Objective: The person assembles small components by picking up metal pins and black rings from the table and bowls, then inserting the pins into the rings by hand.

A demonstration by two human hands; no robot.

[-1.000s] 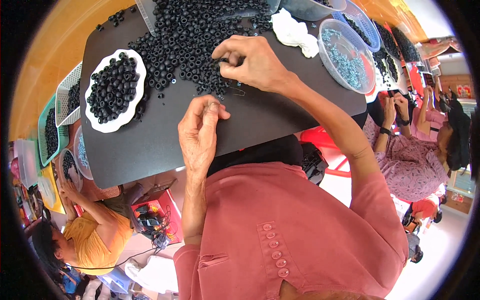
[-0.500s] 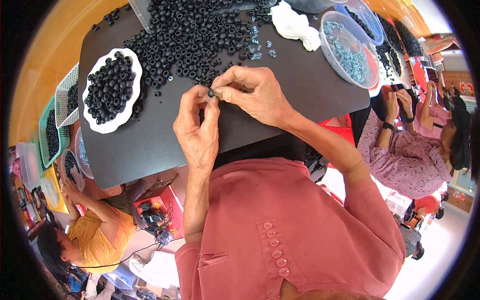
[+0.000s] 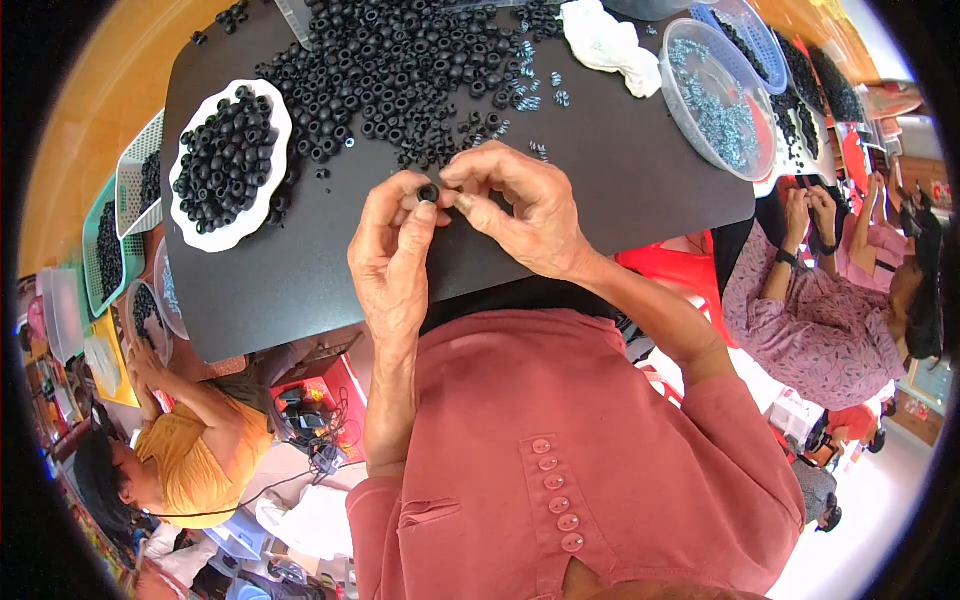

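Pinched between the thumb and fingers of my left hand (image 3: 395,265) is a small black plastic cap (image 3: 428,193), its round hollow end showing. Just to its right, my right hand (image 3: 525,205) has its thumb and forefinger apart, close to the cap; I make out nothing held in it. Beyond both hands lies a heap of the same black caps (image 3: 400,60), with smaller black parts (image 3: 425,150) at its near edge. A few tiny pale-blue coils (image 3: 527,95) that look like springs lie right of the heap.
A scalloped white plate (image 3: 208,240) full of black caps sits on the dark table (image 3: 290,285) at left. At right stand a clear bowl (image 3: 700,150) of pale-blue coils and a crumpled white cloth (image 3: 610,50). Co-workers sit left (image 3: 205,450) and right (image 3: 810,320); baskets (image 3: 130,265) hold black parts.
My right fingers have drawn back to the right, away from the black cap. The cap stays in my left hand, its hollow end now more plainly in sight. The view has shifted slightly.
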